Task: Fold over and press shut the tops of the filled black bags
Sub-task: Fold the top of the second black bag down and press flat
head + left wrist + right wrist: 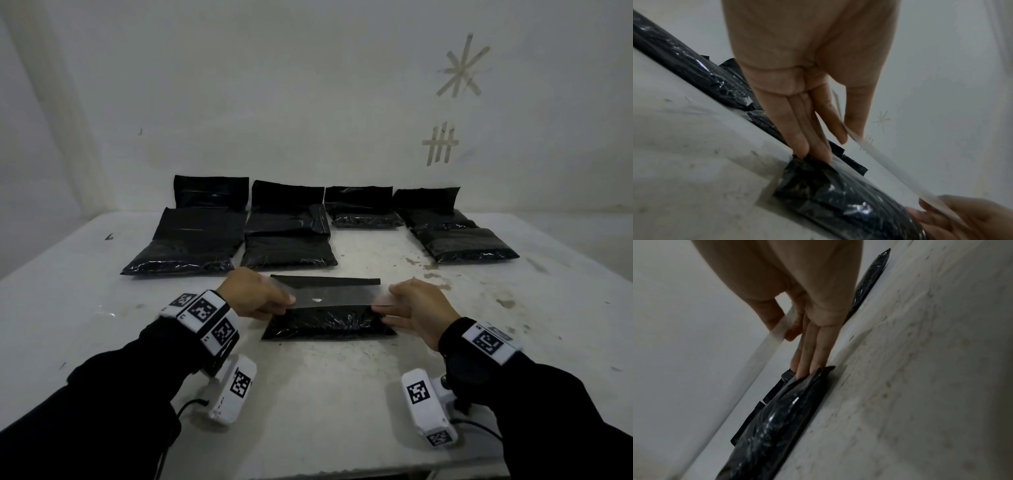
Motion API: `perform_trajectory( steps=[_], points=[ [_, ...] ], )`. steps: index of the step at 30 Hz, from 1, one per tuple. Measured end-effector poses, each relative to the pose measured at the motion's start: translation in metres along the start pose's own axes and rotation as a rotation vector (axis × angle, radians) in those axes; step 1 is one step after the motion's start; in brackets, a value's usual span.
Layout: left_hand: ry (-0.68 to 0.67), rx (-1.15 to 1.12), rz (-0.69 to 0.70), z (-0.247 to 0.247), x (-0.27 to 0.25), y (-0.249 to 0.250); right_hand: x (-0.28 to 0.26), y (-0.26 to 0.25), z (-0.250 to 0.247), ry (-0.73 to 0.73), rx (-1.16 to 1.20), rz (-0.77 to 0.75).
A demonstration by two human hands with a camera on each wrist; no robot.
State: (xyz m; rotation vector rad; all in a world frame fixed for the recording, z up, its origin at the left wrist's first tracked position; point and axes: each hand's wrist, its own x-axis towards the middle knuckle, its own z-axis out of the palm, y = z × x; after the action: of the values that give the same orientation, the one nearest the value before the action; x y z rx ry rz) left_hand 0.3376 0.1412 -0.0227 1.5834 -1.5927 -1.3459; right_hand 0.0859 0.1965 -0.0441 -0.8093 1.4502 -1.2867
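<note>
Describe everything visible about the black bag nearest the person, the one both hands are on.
The glossy, crinkled black plastic bag lies flat on the stained white table, its near part bulging with contents. Its top is a pale translucent flap, lifted off a flat black strip behind it. The left hand and right hand each pinch one end of the flap between thumb and forefinger, while the other fingers rest straight on the bag's ends. It sits apart from the other bags.
</note>
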Motion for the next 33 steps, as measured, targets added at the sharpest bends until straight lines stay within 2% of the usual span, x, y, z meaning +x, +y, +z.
perform_trajectory(
  steps=[4, 14, 24, 33],
  points=[
    [0.039, 0.051, 0.022, 0.0018, 0.0008, -0.0021, 0.0009, 0.0008, -0.0008, -0.004, -0.004, -0.016],
    [0.004, -0.028, -0.048, -0.0058, -0.0008, -0.0015, 0.0005, 0.0031, -0.0059, -0.027, -0.118, -0.073],
    [0.047, 0.101, -0.036, -0.0036, 0.0046, -0.0045, 0.0038, 0.0055, -0.0062, 0.010, -0.164, -0.078],
    [0.027, 0.070, -0.039, -0.0076, 0.0029, -0.0084, 0.0050, 0.0072, -0.0046, 0.003, -0.197, -0.083]
  ],
)
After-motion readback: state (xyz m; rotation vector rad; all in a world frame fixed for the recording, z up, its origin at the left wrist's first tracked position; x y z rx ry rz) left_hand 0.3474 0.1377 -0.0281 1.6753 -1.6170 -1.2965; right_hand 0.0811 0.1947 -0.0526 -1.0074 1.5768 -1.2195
